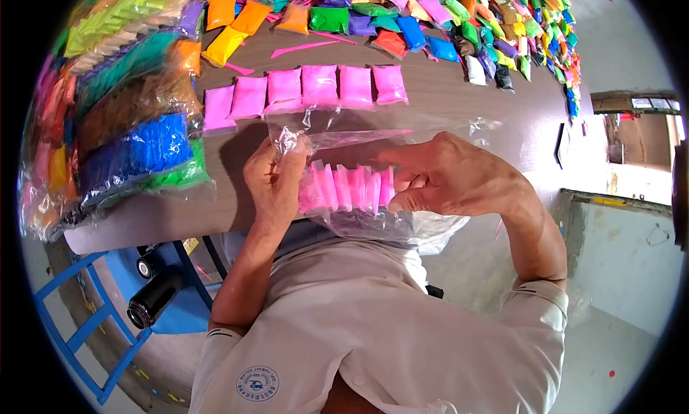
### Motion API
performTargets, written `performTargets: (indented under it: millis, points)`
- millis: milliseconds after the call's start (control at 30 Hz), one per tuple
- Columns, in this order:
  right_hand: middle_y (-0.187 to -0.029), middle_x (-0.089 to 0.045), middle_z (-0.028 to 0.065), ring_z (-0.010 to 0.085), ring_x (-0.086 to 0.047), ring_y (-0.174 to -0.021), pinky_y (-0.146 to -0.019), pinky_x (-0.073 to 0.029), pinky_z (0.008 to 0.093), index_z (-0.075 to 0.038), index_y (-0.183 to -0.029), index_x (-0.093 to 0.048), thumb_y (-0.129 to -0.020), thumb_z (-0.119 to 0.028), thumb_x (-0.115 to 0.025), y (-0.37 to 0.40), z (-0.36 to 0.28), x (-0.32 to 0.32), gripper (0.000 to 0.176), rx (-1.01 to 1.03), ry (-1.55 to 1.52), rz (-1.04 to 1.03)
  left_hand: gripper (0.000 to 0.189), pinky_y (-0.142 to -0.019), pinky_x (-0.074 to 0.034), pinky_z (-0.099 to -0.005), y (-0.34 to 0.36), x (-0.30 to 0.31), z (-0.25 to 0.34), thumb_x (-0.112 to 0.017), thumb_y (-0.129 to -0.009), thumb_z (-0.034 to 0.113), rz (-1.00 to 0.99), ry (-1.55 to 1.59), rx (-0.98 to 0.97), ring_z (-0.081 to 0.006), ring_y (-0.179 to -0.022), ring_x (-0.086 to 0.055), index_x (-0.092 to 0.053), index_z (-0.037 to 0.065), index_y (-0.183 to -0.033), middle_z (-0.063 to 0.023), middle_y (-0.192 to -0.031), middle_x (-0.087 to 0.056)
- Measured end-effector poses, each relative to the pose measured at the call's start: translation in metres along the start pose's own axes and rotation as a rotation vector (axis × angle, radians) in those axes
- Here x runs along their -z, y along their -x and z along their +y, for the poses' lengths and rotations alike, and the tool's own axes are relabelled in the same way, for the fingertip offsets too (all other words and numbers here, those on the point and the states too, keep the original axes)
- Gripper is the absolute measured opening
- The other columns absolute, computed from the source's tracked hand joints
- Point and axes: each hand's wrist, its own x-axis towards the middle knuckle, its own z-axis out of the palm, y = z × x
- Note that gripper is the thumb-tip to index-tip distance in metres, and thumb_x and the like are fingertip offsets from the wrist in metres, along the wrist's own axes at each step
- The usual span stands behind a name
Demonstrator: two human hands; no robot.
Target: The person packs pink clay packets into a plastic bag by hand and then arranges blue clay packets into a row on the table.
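Observation:
A stack of pink packets (352, 189) stands on edge in a row between my hands, with clear plastic around it. My left hand (280, 171) is closed on the side of the clear plastic bag (387, 227), at the stack's left end. At the right end, the thumb and curled fingers of my right hand (452, 175) press on the packets. Just beyond my hands, several more pink packets (319, 86) lie side by side on the brown table (502, 112).
Bags full of blue, brown, green and other packets (136, 155) are piled at the left. A heap of loose colourful packets (459, 19) covers the far side. Below the table's left edge are a blue chair (86, 328) and a black flask (154, 297).

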Motion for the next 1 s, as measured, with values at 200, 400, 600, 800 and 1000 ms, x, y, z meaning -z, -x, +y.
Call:
performTargets:
  millis: [200,400,600,800,1000]
  points:
    - [-0.08,-0.069,0.0128,0.0231,-0.068,-0.072,-0.066,-0.051,0.0355,-0.001,-0.115,-0.061,-0.082,-0.015,-0.077,-0.014,0.016,-0.031,0.039,0.036,-0.107,0.069,0.016,-0.06,-0.04,-0.0214,-0.001,0.001,-0.003,-0.063,-0.093,0.01,-0.015,0.008,-0.008,-0.0044,-0.072,-0.053,-0.069,-0.004,-0.091,-0.0014,-0.085,-0.062]
    - [-0.08,-0.067,0.0143,0.0285,-0.067,-0.073,-0.068,-0.051,0.0404,-0.003,-0.116,-0.061,-0.08,-0.015,-0.077,-0.024,0.015,-0.043,0.041,0.178,0.073,0.156,0.023,-0.068,-0.044,-0.0227,0.001,0.006,-0.004,-0.059,-0.097,0.019,-0.029,-0.035,0.024,-0.0068,-0.074,-0.057,-0.07,-0.002,-0.101,-0.005,-0.086,-0.07]
    - [-0.092,-0.068,0.0141,0.0347,-0.066,-0.077,-0.071,-0.051,0.044,-0.004,-0.118,-0.061,-0.081,-0.022,-0.077,-0.033,0.023,-0.052,0.044,0.219,0.132,0.123,0.025,-0.074,-0.047,-0.0259,0.001,0.006,-0.006,-0.057,-0.098,0.018,-0.03,0.0,-0.017,-0.0111,-0.08,-0.062,-0.069,-0.003,-0.098,-0.0075,-0.089,-0.07]
    - [-0.096,-0.066,0.0176,0.0385,-0.064,-0.082,-0.072,-0.05,0.0474,-0.003,-0.115,-0.062,-0.086,-0.025,-0.072,-0.043,0.022,-0.055,0.038,0.271,0.086,0.139,0.022,-0.07,-0.047,-0.024,0.004,0.017,0.006,-0.059,-0.097,0.015,-0.032,-0.018,0.005,-0.0077,-0.076,-0.059,-0.07,-0.004,-0.093,-0.0041,-0.084,-0.069]
    - [-0.095,-0.066,0.0183,0.0404,-0.063,-0.086,-0.074,-0.049,0.0481,-0.002,-0.11,-0.063,-0.088,-0.025,-0.071,-0.055,0.008,-0.052,0.033,0.215,0.181,0.088,0.025,-0.065,-0.043,-0.0214,0.006,0.022,0.014,-0.057,-0.098,0.018,-0.045,-0.005,0.058,-0.0053,-0.072,-0.056,-0.072,-0.002,-0.094,-0.0031,-0.083,-0.07]
